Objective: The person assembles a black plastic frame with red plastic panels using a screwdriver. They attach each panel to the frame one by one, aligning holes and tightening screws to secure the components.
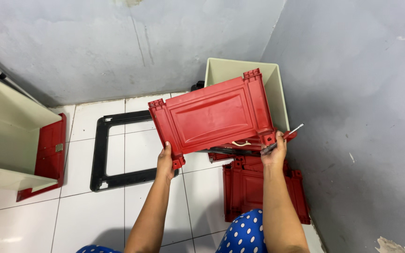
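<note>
White tiles (pixel 85 220), black frame (pixel 100 154), red panels (pixel 247 192)

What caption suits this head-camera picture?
Both hands, left and right, hold a red plastic panel above a white tiled floor.

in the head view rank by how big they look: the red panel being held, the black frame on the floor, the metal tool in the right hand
1. red panel, though it is held nearer the camera
2. black frame, looks close in size, so unsure
3. metal tool, clearly smallest
</note>
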